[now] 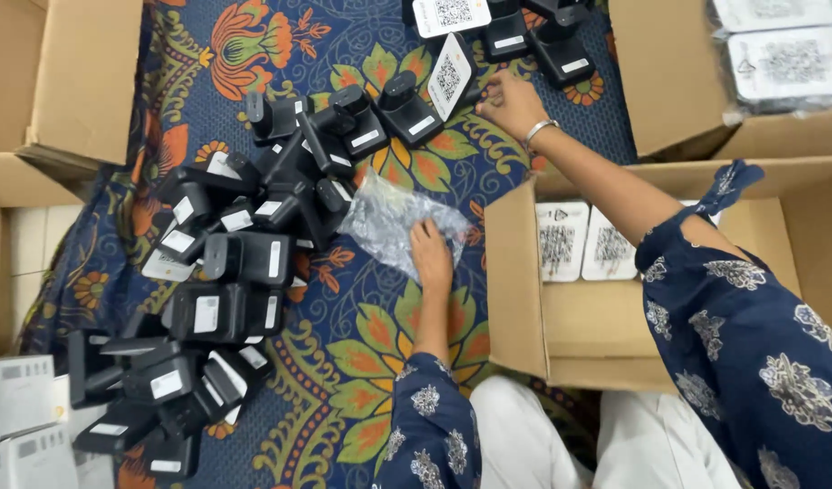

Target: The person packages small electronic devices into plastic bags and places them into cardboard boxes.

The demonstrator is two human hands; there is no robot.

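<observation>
Left hand (431, 257) rests flat, fingers extended, pinning a clear plastic bag (390, 217) to the patterned cloth (361, 344). Right hand (511, 102) reaches out, fingers curled against a white-faced device (452, 75); grip unclear.

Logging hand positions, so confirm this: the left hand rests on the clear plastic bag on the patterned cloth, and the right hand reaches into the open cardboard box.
One part is wrong. In the head view the right hand reaches past the cardboard box to the black devices on the patterned cloth. The left hand does rest on the clear plastic bag.
</observation>
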